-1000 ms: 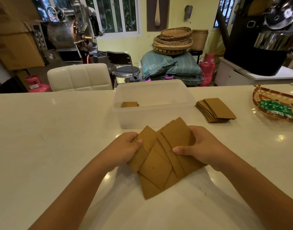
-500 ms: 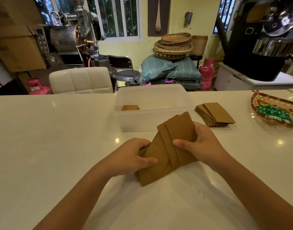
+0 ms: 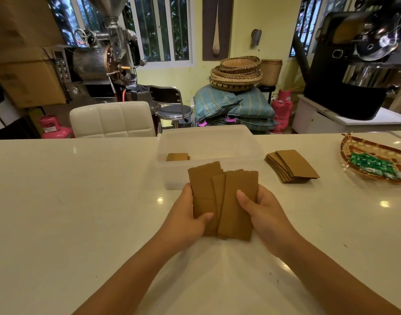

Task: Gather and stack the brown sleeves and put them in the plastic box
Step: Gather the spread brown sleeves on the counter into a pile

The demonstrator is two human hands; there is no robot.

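Note:
Several brown cardboard sleeves (image 3: 231, 201) stand bunched between both hands, roughly upright and a little uneven at the top, just in front of the plastic box. My left hand (image 3: 185, 221) grips their left side with the thumb across the front. My right hand (image 3: 263, 214) clasps the right side. The clear plastic box (image 3: 251, 142) sits behind them on the white counter, with a small stack of sleeves (image 3: 178, 157) inside at its left. Another fanned pile of sleeves (image 3: 292, 165) lies on the counter right of the box.
A woven tray (image 3: 353, 151) with green wrapped sweets sits at the right edge of the white counter (image 3: 70, 201). Behind the counter stand a white padded chair (image 3: 113, 119), a stool, sacks with baskets, and roasting machines.
The spread, fanned sleeves have been squeezed together into a near-aligned bundle and turned upright between both hands, closer to the box.

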